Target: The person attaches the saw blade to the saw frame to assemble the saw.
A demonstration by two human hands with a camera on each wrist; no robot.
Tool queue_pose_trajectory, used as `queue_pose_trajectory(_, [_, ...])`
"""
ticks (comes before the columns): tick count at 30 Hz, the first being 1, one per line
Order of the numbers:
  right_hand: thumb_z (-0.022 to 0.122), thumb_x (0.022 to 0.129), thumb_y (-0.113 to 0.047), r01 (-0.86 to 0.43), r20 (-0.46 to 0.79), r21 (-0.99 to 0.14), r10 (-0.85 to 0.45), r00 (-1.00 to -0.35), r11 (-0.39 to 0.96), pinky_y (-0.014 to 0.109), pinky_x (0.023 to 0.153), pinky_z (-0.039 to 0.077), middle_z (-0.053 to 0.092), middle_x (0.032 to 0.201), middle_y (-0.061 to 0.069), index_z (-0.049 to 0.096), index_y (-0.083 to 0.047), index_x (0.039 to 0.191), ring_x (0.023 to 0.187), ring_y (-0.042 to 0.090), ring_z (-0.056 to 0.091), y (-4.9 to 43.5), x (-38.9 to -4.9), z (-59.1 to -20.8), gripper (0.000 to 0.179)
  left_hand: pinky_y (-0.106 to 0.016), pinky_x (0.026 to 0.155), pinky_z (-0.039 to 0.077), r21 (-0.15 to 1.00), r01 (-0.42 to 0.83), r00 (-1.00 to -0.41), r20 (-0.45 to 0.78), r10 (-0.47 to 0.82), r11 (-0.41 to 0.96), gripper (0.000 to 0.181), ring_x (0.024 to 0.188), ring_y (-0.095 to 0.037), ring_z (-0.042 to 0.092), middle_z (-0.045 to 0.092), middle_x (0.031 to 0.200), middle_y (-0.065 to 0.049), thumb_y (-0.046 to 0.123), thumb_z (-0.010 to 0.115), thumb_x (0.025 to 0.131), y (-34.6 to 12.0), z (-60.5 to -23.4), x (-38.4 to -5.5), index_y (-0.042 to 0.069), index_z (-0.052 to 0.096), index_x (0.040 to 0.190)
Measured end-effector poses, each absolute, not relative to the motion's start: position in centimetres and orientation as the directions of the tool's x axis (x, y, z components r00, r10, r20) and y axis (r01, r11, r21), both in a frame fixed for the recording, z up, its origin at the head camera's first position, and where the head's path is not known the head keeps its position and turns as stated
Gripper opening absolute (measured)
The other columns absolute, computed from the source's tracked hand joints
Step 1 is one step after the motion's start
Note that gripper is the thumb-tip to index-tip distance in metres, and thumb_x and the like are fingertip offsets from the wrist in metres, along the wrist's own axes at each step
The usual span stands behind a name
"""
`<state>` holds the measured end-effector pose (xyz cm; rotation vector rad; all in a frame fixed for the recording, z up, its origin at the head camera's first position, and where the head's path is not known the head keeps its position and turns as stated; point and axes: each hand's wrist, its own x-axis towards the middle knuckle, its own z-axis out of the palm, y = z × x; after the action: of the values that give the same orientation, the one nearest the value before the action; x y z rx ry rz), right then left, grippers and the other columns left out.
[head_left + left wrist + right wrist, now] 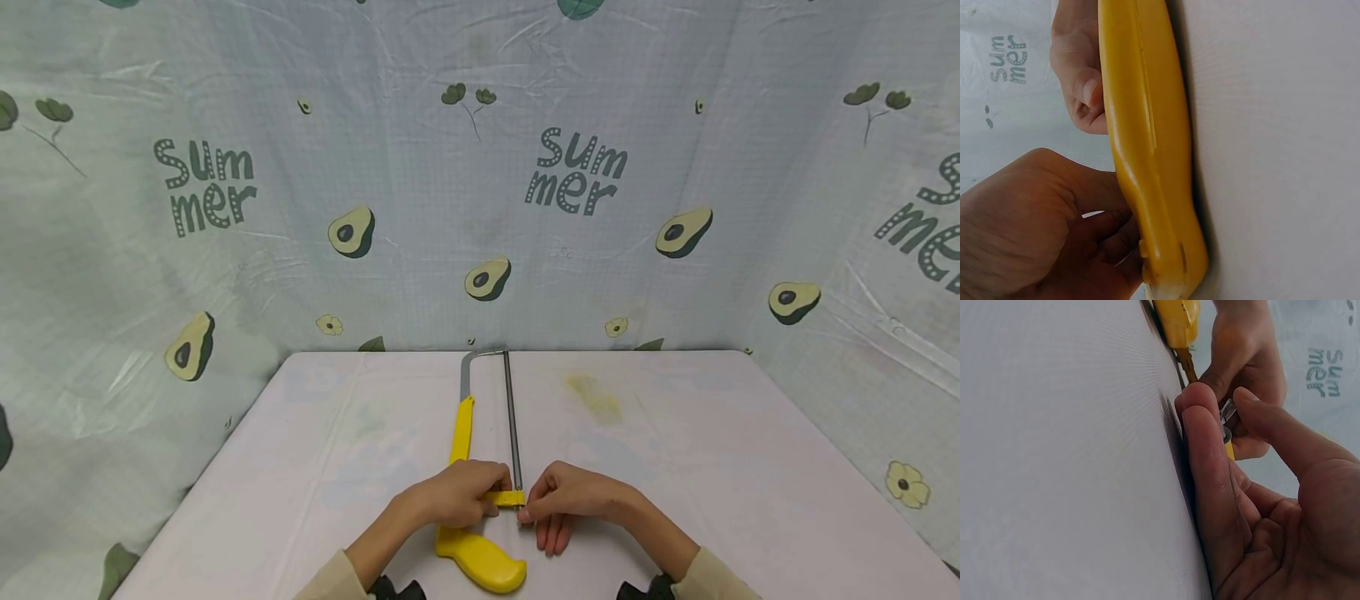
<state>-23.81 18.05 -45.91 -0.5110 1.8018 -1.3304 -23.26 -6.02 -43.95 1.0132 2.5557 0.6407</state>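
A hacksaw [462,429] with a yellow handle [483,565] and a grey metal front bow lies flat on the table, its blade side [512,417] to the right. My left hand [459,492] grips the yellow frame just above the handle, fingers curled by the short yellow crosspiece [508,498]. At the near end of the blade, my right hand [573,500] pinches a small metal wing nut [1227,412] between thumb and fingers. The right hand's lower fingers rest along the tabletop. In the left wrist view the yellow handle [1147,125] covers part of both hands.
The hacksaw's far end reaches the back edge of the white-covered table [675,433]. A yellowish stain [594,398] marks the cover right of the blade. Behind and at both sides hangs a pale sheet [420,175] printed with avocados and lettering.
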Motion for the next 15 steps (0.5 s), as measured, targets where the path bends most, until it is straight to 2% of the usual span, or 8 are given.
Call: queue_pose_trajectory(15, [0.072, 0.097, -0.026, 0.139, -0.361, -0.928, -0.747, -0.559, 0.345, 0.022, 0.056, 0.057, 0.074, 0.071, 0.003, 0.075, 0.003, 0.101, 0.058, 0.008, 0.071, 18.36, -24.05, -46.03, 0.03, -0.019, 0.078, 0.045, 0.518, 0.557, -0.701, -0.127, 0.702, 0.649, 0.018, 0.08, -0.003, 0.049, 0.055, 0.088, 0.011, 0.011, 0.072, 0.096, -5.98, -43.87, -23.29, 0.019, 0.061, 0.108])
